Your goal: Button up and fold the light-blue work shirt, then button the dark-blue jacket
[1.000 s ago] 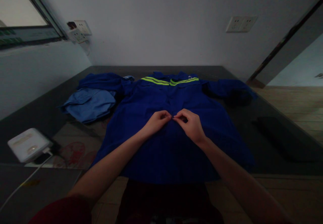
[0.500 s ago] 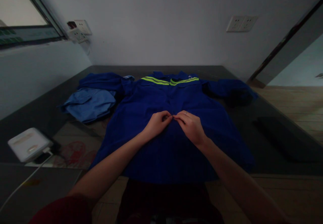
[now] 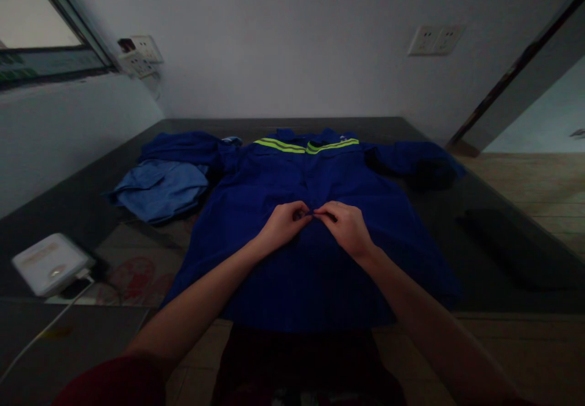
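A blue work jacket (image 3: 292,284) with yellow-green reflective strips lies spread on the dark table, its collar toward the wall and its hem over the near edge. At the middle of its front, my left hand (image 3: 289,222) pinches the cloth along the front opening. My right hand (image 3: 346,226) pinches the same opening just beside it, and the fingertips of both hands nearly meet. Whatever small part lies between the fingertips is too dark and small to make out.
Folded lighter blue clothing (image 3: 159,189) lies left of the jacket. A white charger block (image 3: 52,264) with a cable sits at the left front. A flat black object (image 3: 512,250) rests on the dark table (image 3: 439,223) at right. Sockets (image 3: 436,40) are on the wall behind.
The fingertips of my right hand have shifted slightly at the jacket's front opening. My left hand stays almost where it was. The camera view has moved a little.
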Demonstrator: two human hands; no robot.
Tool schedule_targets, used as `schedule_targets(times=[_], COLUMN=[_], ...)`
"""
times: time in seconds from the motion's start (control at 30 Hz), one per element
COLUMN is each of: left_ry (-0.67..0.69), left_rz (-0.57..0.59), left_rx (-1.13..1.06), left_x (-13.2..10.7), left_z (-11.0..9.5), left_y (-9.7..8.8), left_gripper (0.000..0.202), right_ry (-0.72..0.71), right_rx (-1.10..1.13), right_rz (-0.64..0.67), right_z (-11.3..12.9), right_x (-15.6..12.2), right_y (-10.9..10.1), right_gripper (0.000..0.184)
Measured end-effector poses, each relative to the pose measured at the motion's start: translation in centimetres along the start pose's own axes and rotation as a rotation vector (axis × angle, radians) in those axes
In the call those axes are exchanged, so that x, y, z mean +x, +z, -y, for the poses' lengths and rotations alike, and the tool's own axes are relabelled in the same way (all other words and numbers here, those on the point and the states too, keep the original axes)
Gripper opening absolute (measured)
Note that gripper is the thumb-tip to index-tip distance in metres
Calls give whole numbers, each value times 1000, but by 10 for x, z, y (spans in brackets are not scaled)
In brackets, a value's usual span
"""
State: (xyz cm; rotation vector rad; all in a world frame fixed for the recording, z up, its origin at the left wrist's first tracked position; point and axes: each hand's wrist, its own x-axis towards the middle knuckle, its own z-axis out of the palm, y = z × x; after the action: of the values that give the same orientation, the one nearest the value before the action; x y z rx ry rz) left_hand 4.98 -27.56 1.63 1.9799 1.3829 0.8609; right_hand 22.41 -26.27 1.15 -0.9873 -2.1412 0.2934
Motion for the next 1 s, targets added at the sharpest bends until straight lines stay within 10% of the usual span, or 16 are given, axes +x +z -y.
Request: schedule_targets(times=[0.6, 1.0], left_ry=[-12, 9], left_rz=[-86, -139], left_rx=[-42, -242], left_x=[-2, 0], left_z=[-2, -2], left_y=[3, 2], left_gripper=[16, 11], right_ry=[497, 483], right_rx=[791, 848], right_rz=[70, 24], right_z=[-5, -5], right_x=[6, 7], right_y=[-2, -5], right_gripper=[23, 25])
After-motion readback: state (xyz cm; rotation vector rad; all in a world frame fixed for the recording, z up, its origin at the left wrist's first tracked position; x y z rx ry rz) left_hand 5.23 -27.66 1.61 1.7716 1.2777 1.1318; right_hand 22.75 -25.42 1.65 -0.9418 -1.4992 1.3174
